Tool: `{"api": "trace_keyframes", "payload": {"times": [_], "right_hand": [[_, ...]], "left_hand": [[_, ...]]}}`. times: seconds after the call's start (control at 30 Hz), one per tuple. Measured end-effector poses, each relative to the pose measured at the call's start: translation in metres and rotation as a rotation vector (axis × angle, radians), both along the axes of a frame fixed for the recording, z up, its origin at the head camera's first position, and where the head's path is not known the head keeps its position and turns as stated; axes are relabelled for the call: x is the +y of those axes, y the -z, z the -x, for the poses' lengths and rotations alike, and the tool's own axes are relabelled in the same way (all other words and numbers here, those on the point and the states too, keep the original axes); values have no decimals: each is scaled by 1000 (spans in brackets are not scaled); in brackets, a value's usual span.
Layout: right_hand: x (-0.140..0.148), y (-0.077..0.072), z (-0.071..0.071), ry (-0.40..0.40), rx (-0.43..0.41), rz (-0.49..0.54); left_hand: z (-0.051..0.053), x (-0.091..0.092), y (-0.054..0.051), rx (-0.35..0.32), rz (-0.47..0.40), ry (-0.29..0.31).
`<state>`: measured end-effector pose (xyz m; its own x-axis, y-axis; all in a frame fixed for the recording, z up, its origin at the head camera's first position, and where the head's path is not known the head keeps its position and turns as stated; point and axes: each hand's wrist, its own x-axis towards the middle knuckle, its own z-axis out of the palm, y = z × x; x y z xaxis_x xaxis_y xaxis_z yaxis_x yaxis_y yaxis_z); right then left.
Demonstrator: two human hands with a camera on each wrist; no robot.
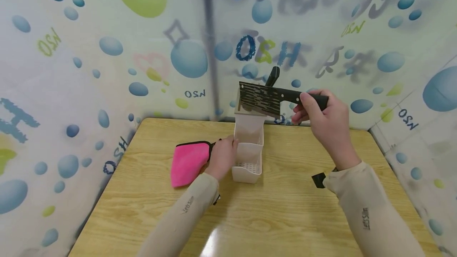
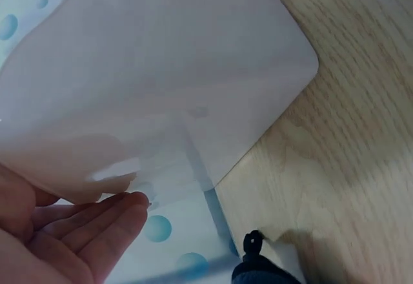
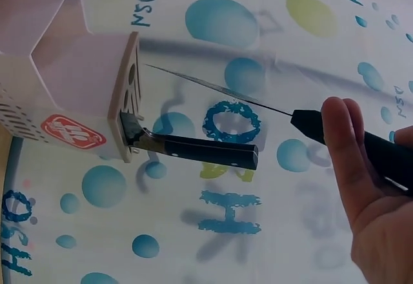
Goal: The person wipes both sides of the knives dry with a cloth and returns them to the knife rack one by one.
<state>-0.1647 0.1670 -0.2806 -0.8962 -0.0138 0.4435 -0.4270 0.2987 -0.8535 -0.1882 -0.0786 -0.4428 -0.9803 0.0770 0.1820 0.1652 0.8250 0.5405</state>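
A cleaver (image 1: 260, 100) with a dark patterned blade and black handle is gripped by my right hand (image 1: 328, 124). Its blade is raised near the slotted top of a white knife holder (image 1: 250, 124). Seen edge-on in the right wrist view, the cleaver (image 3: 308, 124) stands apart from the slots. Another black-handled knife (image 3: 210, 152) sits in one slot of the holder (image 3: 71, 71), its handle sticking out. My left hand (image 1: 223, 157) holds the holder's left side wall. In the left wrist view, the left hand's fingers (image 2: 119, 229) lie at the holder's edge.
A pink cloth (image 1: 189, 162) with black trim lies left of the holder on the wooden table (image 1: 285, 209). The holder has open compartments at its front. Behind the table's far edge hangs a printed curtain (image 1: 160, 58), with more on both sides.
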Motion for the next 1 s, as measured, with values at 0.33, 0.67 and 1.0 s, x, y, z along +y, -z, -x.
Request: {"api": "trace_keyframes", "payload": {"times": [0.33, 0.67, 1.0], "right_hand": [[-10, -18, 15, 86, 54, -75], [-28, -36, 28, 157, 25, -131], [-42, -48, 42, 119, -11, -136]], "left_hand": [[-3, 3, -4, 45, 2, 5], [-5, 5, -6, 17, -2, -16], [-7, 4, -4, -4, 10, -36]]}}
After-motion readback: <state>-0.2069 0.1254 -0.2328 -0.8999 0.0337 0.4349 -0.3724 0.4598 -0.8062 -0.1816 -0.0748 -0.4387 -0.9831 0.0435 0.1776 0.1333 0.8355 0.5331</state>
